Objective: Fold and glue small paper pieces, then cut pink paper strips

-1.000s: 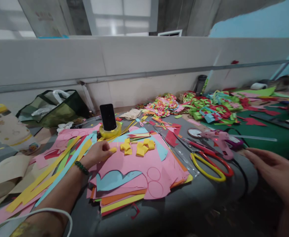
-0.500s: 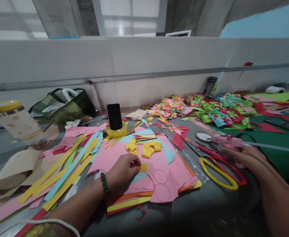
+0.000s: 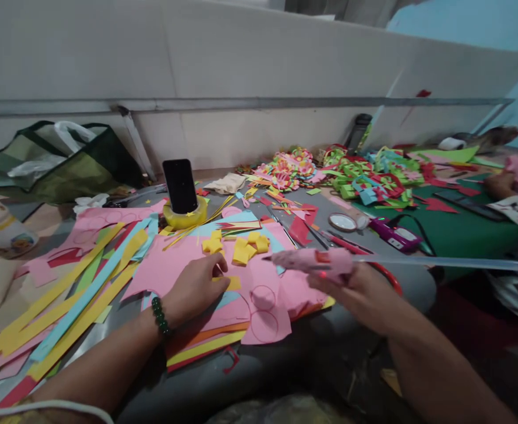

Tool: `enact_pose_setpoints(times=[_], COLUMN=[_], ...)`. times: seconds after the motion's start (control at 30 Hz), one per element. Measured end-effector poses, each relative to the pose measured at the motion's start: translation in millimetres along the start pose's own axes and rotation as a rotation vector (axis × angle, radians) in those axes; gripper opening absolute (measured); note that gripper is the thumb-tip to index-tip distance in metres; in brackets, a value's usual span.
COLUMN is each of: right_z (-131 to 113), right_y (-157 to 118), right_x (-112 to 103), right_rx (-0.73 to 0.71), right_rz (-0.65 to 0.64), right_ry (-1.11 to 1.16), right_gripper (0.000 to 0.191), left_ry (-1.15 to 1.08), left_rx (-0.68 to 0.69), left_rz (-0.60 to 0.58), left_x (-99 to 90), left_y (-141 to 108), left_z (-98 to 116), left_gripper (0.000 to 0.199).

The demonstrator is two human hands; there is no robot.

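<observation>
My right hand (image 3: 351, 288) is wrapped round a pink glue gun (image 3: 307, 261) with a long clear glue stick out of its back; its dark tip points left over the pink sheets. My left hand (image 3: 199, 288), with a green bead bracelet at the wrist, rests on the pink paper (image 3: 157, 265), its fingers closed on a small yellow paper piece (image 3: 233, 283). Folded yellow pieces (image 3: 244, 250) lie just beyond it. Circles are drawn on a pink sheet (image 3: 263, 318) between my hands.
A phone (image 3: 180, 185) leans in a yellow tape roll (image 3: 185, 218). Paper strips (image 3: 95, 312) cover the left side. Paper flowers (image 3: 287, 168) and green paper pieces (image 3: 356, 182) lie behind. A purple glue gun (image 3: 395, 235) is at right. Another person's hand (image 3: 500, 185) shows far right.
The view has turned right. My right hand has brought the pink glue gun left from beside the scissors to over the pink sheets. My left hand stays by the yellow piece.
</observation>
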State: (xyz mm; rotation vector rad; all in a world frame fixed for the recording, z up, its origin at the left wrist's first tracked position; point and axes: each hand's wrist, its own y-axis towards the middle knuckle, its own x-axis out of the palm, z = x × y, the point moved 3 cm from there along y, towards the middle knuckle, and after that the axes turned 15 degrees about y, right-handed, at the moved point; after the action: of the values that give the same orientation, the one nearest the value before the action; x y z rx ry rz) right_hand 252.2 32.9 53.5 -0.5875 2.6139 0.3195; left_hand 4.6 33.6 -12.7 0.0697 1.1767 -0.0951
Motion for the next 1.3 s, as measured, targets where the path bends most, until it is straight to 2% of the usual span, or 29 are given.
enact_pose_setpoints(times=[0.07, 0.1, 0.27, 0.43, 0.6, 0.83, 1.0, 1.13, 1.23, 1.3], right_z=[1.2, 3.8, 13.4, 12.2, 6.2, 6.7, 6.7, -4.1, -6.1, 2.5], right_y=[4.3, 6.1, 13.0, 13.4, 8.4, 9.2, 9.1, 5.4, 2.0, -0.2], right_x=[22.5, 29.1, 43.8, 48.2, 47.1, 46.2, 39.5, 28.8, 9.6, -14.9], right_rx=[-0.005, 0.011, 0.093, 0.148, 0.152, 0.134, 0.107, 0.027, -0.017, -0.032], right_rz=[-0.206, -0.243, -0.258, -0.283, -0.321, -0.347, -0.288, -0.232, -0.132, 0.028], right_ry=[0.084, 0.074, -0.111, -0.232, -0.207, -0.228, -0.18, -0.034, 0.018, -0.023], right_gripper=[0.034, 0.033, 0.038, 0.046, 0.042, 0.047, 0.042, 0.034, 0.033, 0.032], left_ry=[-0.002, -0.002, -0.006, -0.004, -0.013, -0.036, -0.079, -0.14, -0.371, -0.616], left_rx=[0.015, 0.021, -0.004, -0.008, 0.002, -0.004, -0.018, -0.021, -0.087, -0.179], left_rz=[0.021, 0.029, 0.022, 0.025, 0.028, 0.025, 0.021, -0.007, -0.107, -0.164], left_x=[-1.2, -1.8, -3.2, -2.4, -1.9, -2.0, -1.5, -2.0, 0.0, 0.9], left_y=[-0.6, -0.9, -1.0, 0.6, 0.8, 1.2, 1.7, 2.4, 1.9, 0.9], left_z=[-0.2, 0.2, 3.0, 2.9, 1.5, 3.2, 0.3, -2.5, -4.4, -6.5], left_gripper=[0.002, 0.001, 0.003, 0.003, 0.002, 0.004, 0.003, 0.012, 0.029, 0.038])
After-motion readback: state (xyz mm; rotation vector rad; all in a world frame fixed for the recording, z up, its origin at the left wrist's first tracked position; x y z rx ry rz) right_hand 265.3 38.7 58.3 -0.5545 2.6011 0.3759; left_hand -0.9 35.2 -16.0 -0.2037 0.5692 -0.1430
